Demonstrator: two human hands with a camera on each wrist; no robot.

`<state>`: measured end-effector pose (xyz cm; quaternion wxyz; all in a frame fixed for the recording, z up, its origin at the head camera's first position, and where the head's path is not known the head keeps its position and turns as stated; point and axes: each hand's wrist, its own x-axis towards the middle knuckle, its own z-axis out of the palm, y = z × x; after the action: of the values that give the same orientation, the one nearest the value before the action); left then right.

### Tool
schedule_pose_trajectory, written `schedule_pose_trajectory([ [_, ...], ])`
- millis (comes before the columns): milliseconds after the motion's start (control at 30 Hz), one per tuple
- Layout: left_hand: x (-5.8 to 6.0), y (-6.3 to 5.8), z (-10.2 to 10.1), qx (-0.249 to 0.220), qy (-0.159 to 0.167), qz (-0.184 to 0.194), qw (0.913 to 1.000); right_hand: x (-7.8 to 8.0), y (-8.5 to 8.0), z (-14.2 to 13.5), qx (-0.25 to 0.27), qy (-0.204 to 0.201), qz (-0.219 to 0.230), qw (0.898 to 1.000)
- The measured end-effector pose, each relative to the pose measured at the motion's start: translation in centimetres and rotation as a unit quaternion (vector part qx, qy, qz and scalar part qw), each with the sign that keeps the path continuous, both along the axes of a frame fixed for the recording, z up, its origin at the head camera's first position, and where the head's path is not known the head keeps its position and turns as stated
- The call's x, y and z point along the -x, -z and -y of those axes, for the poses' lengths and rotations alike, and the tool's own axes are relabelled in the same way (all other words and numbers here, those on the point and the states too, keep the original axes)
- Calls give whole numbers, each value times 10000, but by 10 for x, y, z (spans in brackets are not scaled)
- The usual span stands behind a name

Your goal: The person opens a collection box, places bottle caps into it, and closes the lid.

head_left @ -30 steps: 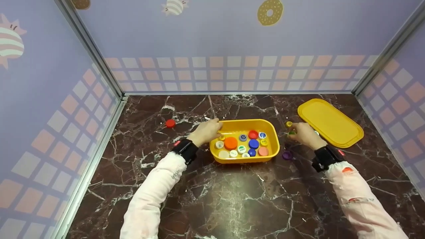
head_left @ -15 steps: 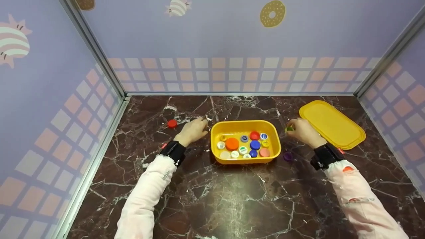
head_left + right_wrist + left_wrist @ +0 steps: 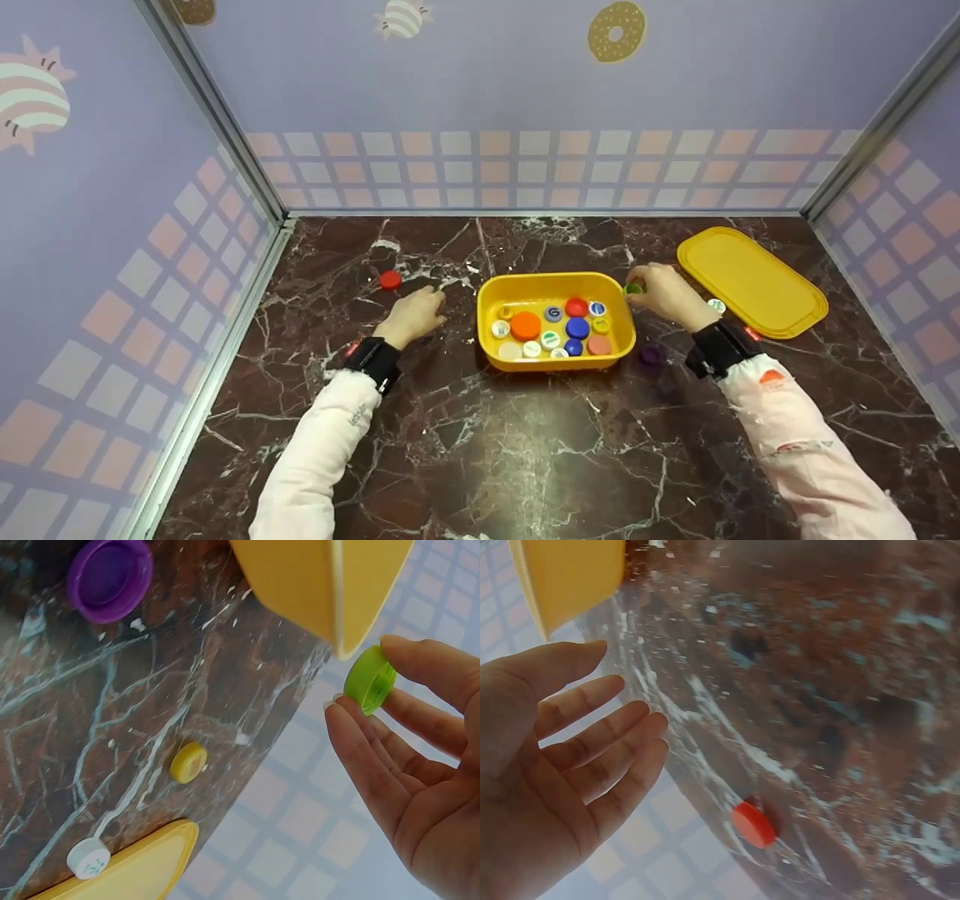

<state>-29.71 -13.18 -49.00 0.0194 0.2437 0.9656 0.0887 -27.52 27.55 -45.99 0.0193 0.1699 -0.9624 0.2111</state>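
My right hand [image 3: 667, 294] pinches a green bottle cap [image 3: 371, 680] between thumb and fingers, just beside the right wall of a yellow box [image 3: 555, 364]. Inside that box lie several caps, among them a large orange cap [image 3: 525, 326] and a blue cap [image 3: 577, 328]. To the left of the box, my left hand [image 3: 412, 315] is apart from it, fingers loosely extended and holding nothing. A red cap [image 3: 390, 280] lies on the table just beyond the left hand; the left wrist view shows it below the fingertips [image 3: 656, 750].
A yellow lid [image 3: 754, 283] lies at the right rear, with a white cap [image 3: 717, 306] by its edge. In the right wrist view, a yellow cap [image 3: 188, 763] and a purple cap [image 3: 110, 579] rest on the dark marble table [image 3: 540, 450]. Patterned panels [image 3: 525, 90] enclose the table.
My left hand has let go of the box's left rim and moved left toward the red cap. My right hand has lifted the green cap and carried it left to the box's edge.
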Motion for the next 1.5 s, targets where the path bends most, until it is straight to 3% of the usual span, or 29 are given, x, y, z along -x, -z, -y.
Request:
schedule_pose_trajectory([
  [400,-8,5,28,-38,-271,64,9996,8,2,41,-103,-531,22,9985],
  [633,-11,12,35,-31,-307,190,9993,9,8,71,-240,-956,593,9934],
  [833,-10,13,38,-125,-313,172,9993,11,12,84,-489,-1365,613,9875],
  [1500,-10,7,42,-90,-399,148,9991,17,17,101,-856,-1094,1318,9815],
])
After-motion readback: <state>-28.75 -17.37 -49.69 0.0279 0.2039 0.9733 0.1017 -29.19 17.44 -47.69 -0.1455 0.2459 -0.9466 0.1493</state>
